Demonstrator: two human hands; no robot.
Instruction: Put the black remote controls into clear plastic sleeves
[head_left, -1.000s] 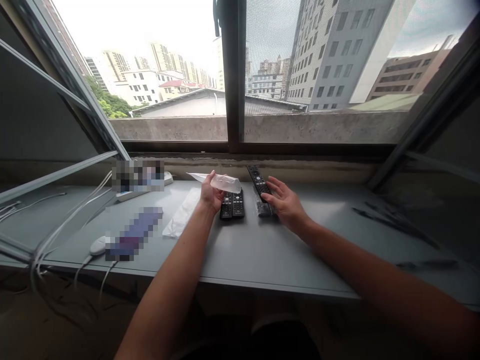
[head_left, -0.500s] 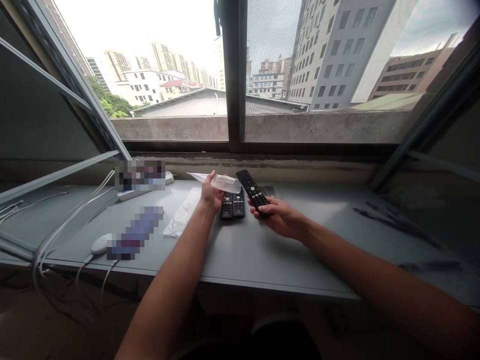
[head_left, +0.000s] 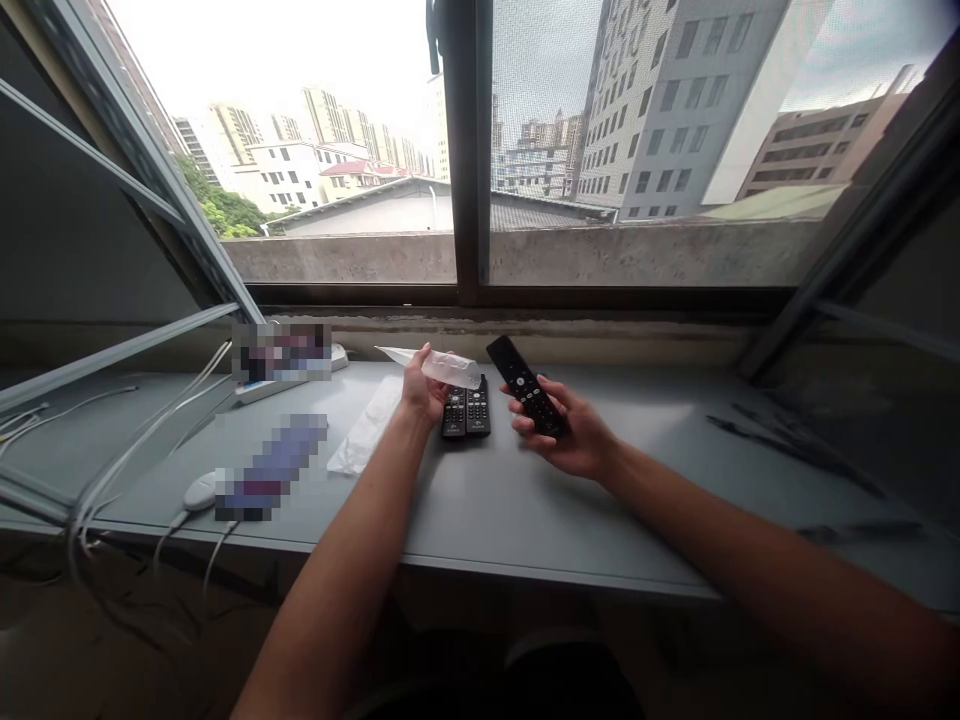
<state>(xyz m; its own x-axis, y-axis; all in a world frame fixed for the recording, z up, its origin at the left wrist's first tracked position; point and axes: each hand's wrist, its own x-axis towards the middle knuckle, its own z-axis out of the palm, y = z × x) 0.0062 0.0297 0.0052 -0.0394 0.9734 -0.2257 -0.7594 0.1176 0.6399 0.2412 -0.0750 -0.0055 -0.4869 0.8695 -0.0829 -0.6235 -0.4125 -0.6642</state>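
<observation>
In my right hand is a black remote control, tilted with its buttons facing me and my fingers wrapped round its lower part. My left hand pinches a clear plastic bag that points across to the right. Two more black remote controls, a left one and a right one, lie side by side on the grey table, just below the bag. Their upper ends are partly covered by the bag and my hand. More clear plastic bags lie flat left of my left wrist.
A white power strip stands at the back left, partly blurred out. Nearer are a blurred bluish item and a white round plug-like piece. White cables hang over the left edge. Dark cables lie at the right.
My right hand has shifted slightly right with the remote control, away from the bag, and its fingers now wrap further round it. My left hand and the bag have barely moved.
</observation>
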